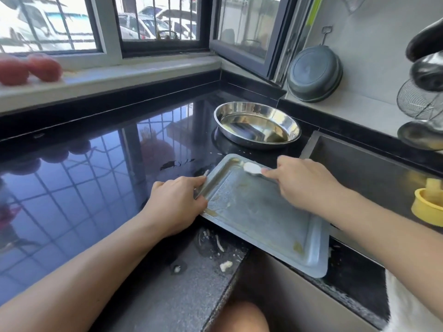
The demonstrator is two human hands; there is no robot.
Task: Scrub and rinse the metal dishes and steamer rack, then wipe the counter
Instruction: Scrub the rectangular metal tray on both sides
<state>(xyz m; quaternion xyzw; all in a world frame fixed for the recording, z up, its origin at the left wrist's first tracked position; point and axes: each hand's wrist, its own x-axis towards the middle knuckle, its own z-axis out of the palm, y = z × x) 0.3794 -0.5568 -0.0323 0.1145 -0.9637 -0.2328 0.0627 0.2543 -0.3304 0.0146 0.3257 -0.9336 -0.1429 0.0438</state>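
A rectangular metal tray (pixel 261 216) with yellowish smears lies on the black counter (pixel 96 178), its near corner jutting past the counter's front edge. My left hand (pixel 177 202) grips the tray's left rim. My right hand (pixel 302 183) holds a tool with a white head (pixel 251 167) and presses it on the tray's far corner. A round steel dish (pixel 257 124) sits on the counter behind the tray, apart from both hands.
The sink (pixel 374 168) lies to the right, with a yellow container (pixel 429 207) on its edge. A dark pan (pixel 314 74) leans on the tiled wall; a wire basket (pixel 419 99) hangs at far right. Food scraps (pixel 225 264) dot the counter's front. Red items (pixel 28 68) rest on the windowsill.
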